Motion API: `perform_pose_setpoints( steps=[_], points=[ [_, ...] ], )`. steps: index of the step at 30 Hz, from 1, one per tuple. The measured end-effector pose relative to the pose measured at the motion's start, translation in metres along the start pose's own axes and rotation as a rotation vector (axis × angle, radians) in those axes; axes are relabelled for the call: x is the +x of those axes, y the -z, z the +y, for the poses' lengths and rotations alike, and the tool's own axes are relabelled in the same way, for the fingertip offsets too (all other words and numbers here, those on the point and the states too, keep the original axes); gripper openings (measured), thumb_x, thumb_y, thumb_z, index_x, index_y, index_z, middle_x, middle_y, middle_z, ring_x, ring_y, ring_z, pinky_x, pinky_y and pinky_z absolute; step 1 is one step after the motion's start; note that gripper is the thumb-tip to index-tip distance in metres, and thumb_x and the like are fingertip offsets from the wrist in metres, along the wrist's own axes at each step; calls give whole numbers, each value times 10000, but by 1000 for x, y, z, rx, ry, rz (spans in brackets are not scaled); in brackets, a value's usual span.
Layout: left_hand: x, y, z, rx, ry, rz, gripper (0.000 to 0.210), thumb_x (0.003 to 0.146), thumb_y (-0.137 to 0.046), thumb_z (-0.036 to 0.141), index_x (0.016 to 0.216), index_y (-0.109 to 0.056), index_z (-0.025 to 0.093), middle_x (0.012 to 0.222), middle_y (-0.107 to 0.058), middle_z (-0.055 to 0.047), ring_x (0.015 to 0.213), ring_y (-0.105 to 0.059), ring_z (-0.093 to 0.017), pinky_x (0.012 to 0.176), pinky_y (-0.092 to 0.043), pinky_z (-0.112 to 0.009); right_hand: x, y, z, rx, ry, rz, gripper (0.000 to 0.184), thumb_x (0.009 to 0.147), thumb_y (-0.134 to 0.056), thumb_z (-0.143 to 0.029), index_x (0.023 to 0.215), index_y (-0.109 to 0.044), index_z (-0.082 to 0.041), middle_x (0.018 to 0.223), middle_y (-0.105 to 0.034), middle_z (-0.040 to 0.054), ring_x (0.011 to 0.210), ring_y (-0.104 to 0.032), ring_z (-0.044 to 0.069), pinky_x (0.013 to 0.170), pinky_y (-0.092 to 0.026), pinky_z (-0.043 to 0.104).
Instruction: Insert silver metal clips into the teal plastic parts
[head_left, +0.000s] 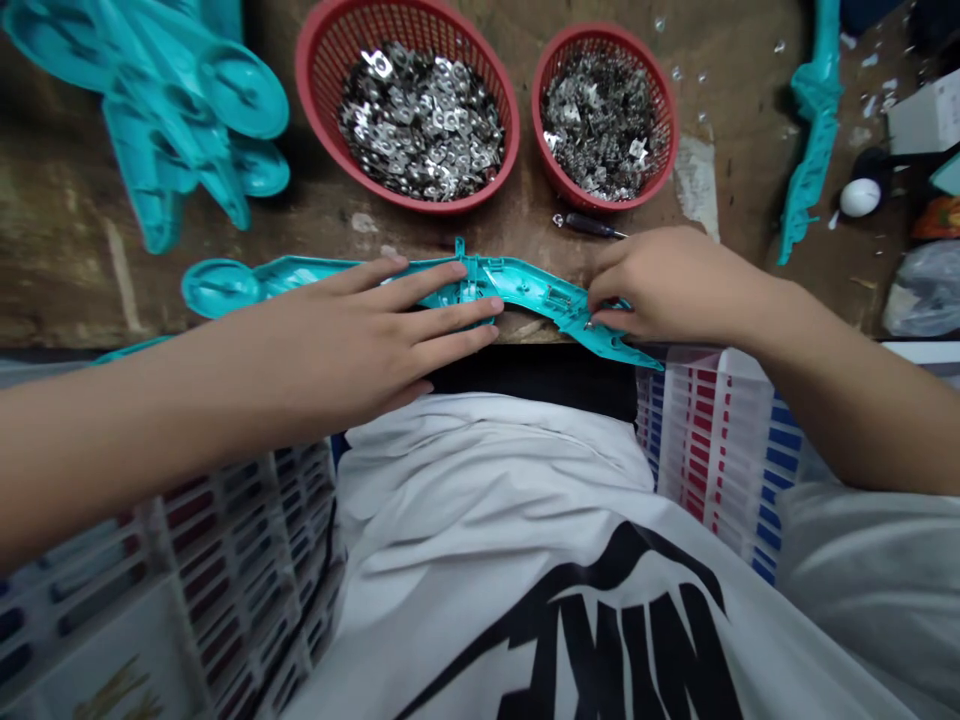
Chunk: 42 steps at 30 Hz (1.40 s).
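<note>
One long turquoise piece lies along the near edge of the desk, mid-frame. The left hand rests open on its middle. The right hand, fingers bent, is at its right end; whether it grips anything I cannot tell. Two red baskets of metal bits stand upper centre.

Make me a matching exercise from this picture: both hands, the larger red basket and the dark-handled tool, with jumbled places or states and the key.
1. Left hand
2. Right hand
3. Larger red basket
4. Dark-handled tool

A. Lying near the smaller basket
B. Spread over the middle of the long turquoise piece
C. Holding many shiny metal parts
D. Fingers curled, near that piece's pointed end

Pairs: 1-B, 2-D, 3-C, 4-A
</note>
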<state>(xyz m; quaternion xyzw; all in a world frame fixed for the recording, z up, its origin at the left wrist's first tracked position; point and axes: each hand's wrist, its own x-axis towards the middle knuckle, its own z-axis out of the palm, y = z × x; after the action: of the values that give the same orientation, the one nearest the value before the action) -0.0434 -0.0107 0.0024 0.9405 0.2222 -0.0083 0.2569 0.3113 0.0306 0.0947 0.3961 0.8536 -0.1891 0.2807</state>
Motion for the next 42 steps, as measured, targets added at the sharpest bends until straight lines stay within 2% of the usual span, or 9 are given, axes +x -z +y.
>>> perform_pose_setpoints(
  steps=[5,10,16,20,25,28,32,36,42],
  points=[
    [-5,0,-6,7,-32,2,794,1146,-664,194,1921,-609,357,2048,-538,-50,1994,-318,-474,1614,-319,-842,-1,2,-26,-203,-7,-78,282,1194,-667,-157,1149,-945,-132,1289,-920,224,1061,-822,370,722,-238,448],
    [-4,-3,-6,32,-55,44,708,1189,-587,206,1894,-630,251,2047,-533,-106,1990,-327,-488,1589,-332,-873,-2,-5,-34,-222,-63,-65,414,1190,-552,-112,1309,-949,-99,1296,-908,264,1152,-846,464,742,-349,454],
    [0,-5,-9,-53,59,-32,787,1127,-723,280,1898,-651,424,1980,-636,-17,1987,-337,-479,1632,-280,-841,-1,-11,-35,-228,-52,-47,455,1195,-518,-121,1312,-958,-102,1277,-906,266,1102,-842,434,751,-364,472],
    [-3,-7,-11,-86,72,-19,783,1124,-691,284,1891,-655,438,1972,-646,9,1990,-337,-466,1627,-280,-853,-1,-10,-33,-221,-62,-46,451,1197,-537,-146,1358,-957,-110,1333,-909,257,1114,-835,421,754,-378,469],
    [-6,-5,-13,-104,56,-29,770,1143,-669,322,1904,-638,438,2004,-604,13,2001,-303,-458,1645,-260,-833,-1,-7,-30,-171,-97,-26,403,1221,-605,-224,1409,-941,-106,1398,-903,239,1222,-841,449,699,-238,464],
    [-7,-3,-11,-60,27,-34,762,1167,-639,287,1920,-615,399,2041,-551,-11,2007,-291,-452,1640,-254,-845,1,-10,-28,-123,-84,-44,385,1210,-601,-198,1351,-946,-101,1392,-908,232,1170,-840,425,692,-229,458],
    [-8,1,-8,6,-17,-34,746,1189,-571,204,1928,-594,303,2050,-527,-70,2010,-279,-460,1608,-293,-883,3,-21,-22,-75,-42,48,319,1164,-640,-167,1180,-957,-140,1256,-925,199,982,-792,341,697,-240,433],
    [-8,2,-6,-18,-32,-7,737,1219,-580,233,1951,-562,315,2046,-531,-68,2000,-301,-460,1620,-271,-863,0,-25,-18,-43,-30,71,300,1147,-666,-196,1175,-962,-154,1221,-919,190,979,-772,332,733,-315,420],
    [-7,7,-8,-114,49,-35,947,1119,-429,39,1968,-531,445,2038,-534,69,2011,-259,-373,1666,-194,-789,-4,-16,-26,35,31,-57,322,1195,-652,-265,1175,-936,-112,1243,-901,243,1234,-801,424,986,-514,468]
  ],
)
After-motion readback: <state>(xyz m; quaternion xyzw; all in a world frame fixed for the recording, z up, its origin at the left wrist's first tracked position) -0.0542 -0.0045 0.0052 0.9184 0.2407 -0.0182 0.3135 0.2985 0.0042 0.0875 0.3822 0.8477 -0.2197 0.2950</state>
